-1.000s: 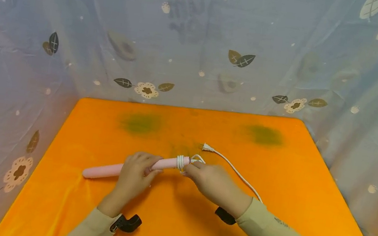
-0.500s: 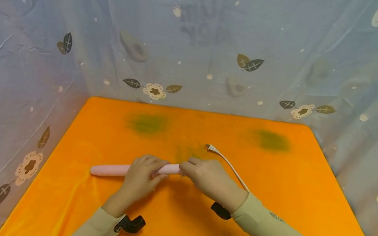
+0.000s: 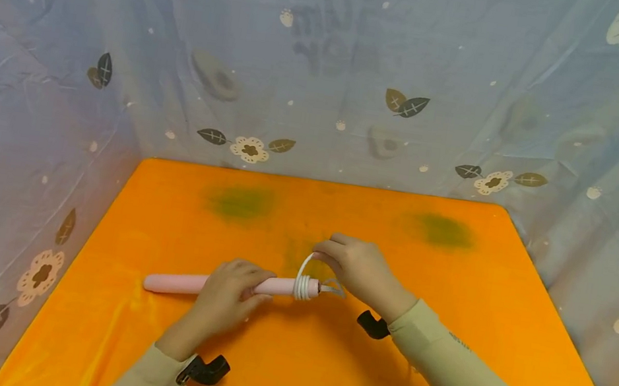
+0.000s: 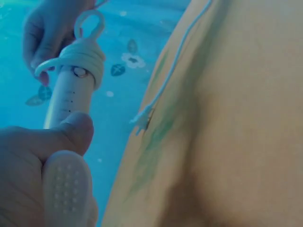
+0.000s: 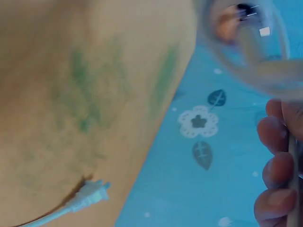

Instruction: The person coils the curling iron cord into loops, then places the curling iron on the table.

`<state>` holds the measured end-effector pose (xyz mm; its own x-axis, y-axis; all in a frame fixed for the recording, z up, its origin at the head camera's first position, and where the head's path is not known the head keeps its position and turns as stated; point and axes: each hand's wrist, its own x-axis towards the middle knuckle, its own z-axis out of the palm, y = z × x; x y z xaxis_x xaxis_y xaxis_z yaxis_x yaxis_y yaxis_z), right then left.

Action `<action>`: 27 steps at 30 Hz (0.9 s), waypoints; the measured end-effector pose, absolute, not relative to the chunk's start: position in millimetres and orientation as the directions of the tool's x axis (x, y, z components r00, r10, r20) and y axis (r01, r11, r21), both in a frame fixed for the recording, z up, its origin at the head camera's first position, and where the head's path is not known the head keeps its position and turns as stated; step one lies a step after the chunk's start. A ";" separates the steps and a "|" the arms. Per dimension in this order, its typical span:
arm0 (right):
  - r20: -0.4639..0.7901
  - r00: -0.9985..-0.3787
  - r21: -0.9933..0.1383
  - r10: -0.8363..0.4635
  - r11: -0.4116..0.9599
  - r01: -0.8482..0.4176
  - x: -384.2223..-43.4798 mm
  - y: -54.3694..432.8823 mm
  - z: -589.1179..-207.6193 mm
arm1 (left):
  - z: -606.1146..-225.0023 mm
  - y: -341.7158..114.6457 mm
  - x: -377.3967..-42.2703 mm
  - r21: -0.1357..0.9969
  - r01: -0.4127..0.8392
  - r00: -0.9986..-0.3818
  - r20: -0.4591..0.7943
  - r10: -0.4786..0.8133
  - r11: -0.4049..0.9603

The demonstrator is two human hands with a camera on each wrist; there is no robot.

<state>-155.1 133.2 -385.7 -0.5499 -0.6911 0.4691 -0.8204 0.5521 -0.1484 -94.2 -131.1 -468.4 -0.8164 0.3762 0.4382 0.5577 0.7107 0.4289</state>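
Note:
A slim pink hair iron (image 3: 174, 283) lies across the head view, its far end pointing left. My left hand (image 3: 227, 293) grips it around the middle. In the left wrist view, a button, small dots and a dotted oval pad (image 4: 67, 191) show on the iron. White cord (image 3: 303, 287) is wound in several turns around its right end. From those turns a length of cord rises to my right hand (image 3: 362, 271), which pinches it above the iron. The cord's white two-pin plug (image 5: 92, 194) lies on the cloth in both wrist views but is hidden in the head view.
An orange cloth (image 3: 294, 377) covers the table, with dark green smudges (image 3: 444, 231) near its back edge. Patterned grey-blue curtains (image 3: 332, 43) stand at the back and both sides. A black camera mount (image 3: 206, 371) sits on each wrist.
My right hand has come off the iron's right end and moved up and right, drawing cord with it. The wound turns show again. My left hand keeps its grip.

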 end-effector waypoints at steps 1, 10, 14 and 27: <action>0.464 -0.557 -0.151 -0.689 0.558 -0.816 -156.6 134.2 -387.4 | -467.9 -132.0 -93.8 0.430 0.565 -0.811 0.447 0.378 0.704; 0.348 -0.651 -0.158 -0.675 0.642 -0.750 -163.6 137.4 -409.5 | -463.5 -134.2 -90.3 0.443 0.623 -0.767 0.510 0.390 0.645; 0.283 -0.669 -0.192 -0.688 0.642 -0.742 -160.0 135.9 -417.1 | -461.5 -134.8 -88.7 0.453 0.629 -0.759 0.533 0.374 0.632; 0.337 -0.658 -0.361 -0.673 0.553 -0.751 -139.4 124.4 -452.2 | -462.4 -138.2 -93.2 0.463 0.618 -0.757 0.569 0.321 0.636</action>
